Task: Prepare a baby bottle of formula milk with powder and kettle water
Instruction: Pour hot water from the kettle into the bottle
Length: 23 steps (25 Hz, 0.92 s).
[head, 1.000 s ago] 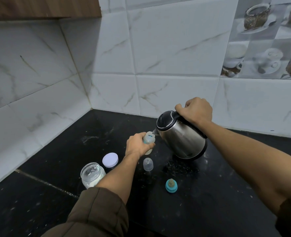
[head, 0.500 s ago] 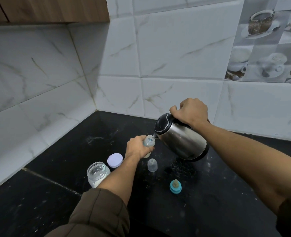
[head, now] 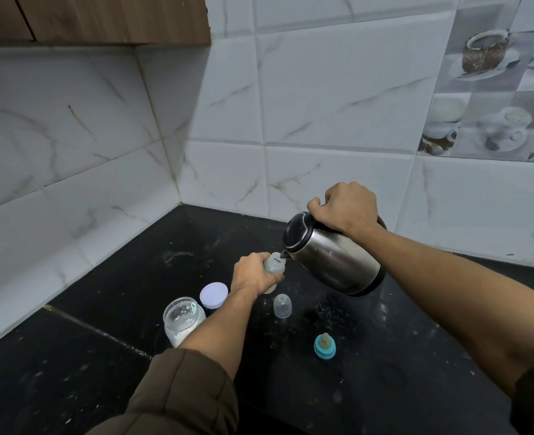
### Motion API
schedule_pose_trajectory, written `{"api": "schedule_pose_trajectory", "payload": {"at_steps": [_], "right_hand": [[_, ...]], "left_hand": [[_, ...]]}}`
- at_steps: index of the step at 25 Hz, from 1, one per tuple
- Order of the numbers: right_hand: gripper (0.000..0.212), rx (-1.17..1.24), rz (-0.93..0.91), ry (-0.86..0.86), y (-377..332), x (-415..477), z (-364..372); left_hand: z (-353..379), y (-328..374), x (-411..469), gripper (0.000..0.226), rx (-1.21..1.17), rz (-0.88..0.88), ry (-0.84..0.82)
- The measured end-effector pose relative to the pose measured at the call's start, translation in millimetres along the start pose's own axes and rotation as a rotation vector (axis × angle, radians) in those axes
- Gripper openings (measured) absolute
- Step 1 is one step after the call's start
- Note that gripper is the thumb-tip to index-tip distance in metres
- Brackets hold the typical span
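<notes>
over the last second the kettle (head: 334,262) has tipped a little further and its spout has closed in from just beside the bottle (head: 274,265) to right over its open mouth, so the water step looks to be under way (no stream shows clearly, nor how full the bottle is). the right hand (head: 345,207) is wrapped round the kettle's black handle, fingers fully curled, carrying it clear of the black counter (head: 102,277). the left hand (head: 253,274) grips the bottle round its body, fingers and thumb closed on it; whether the base rests on the counter is hidden by the hand. the rest has stayed put: the open powder jar (head: 184,318) and its lilac lid (head: 213,294) beside the left forearm, the clear cap (head: 282,306) just in front of the bottle, the teal teat ring (head: 324,346) nearer the camera, so closing the bottle is not yet done.
</notes>
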State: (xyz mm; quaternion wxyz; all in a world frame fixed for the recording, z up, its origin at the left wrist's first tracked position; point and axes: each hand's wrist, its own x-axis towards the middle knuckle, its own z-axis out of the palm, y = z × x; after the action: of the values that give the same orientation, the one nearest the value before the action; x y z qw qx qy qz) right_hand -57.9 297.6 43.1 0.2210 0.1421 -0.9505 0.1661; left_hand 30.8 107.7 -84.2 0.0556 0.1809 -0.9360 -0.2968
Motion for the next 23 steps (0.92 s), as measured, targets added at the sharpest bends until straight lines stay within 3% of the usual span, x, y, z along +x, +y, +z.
{"api": "schedule_pose_trajectory", "payload": {"at_steps": [23], "right_hand": [[0.045,0.0,-0.027,-0.004,-10,-6,4]], "left_hand": [[-6,-14,-12,0.047,-0.042,-0.017,0.003]]}}
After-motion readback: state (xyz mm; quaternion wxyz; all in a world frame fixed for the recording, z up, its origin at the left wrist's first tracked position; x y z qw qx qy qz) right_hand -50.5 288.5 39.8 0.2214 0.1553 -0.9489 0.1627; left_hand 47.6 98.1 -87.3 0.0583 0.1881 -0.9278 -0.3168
